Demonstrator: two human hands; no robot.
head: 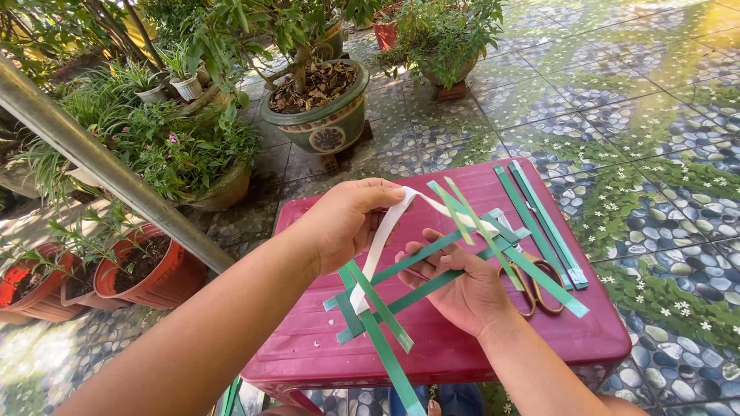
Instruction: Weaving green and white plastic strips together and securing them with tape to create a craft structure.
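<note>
My left hand [343,219] pinches the upper end of a white strip [378,246] that curves down over the weave. My right hand [462,289] lies palm up under a loose lattice of crossed green strips [420,281], holding it above the maroon plastic table [308,347]. One green strip [389,362] hangs down past the table's front edge. The white strip threads among the green ones, its lower end near the lattice's left corner.
Several spare green strips [543,223] lie at the table's right side, with orange-handled scissors [539,289] beside my right wrist. Potted plants [324,100] and terracotta pots [146,273] stand to the left and behind, with a slanted metal pole [100,166]. The floor is patterned tile [663,154].
</note>
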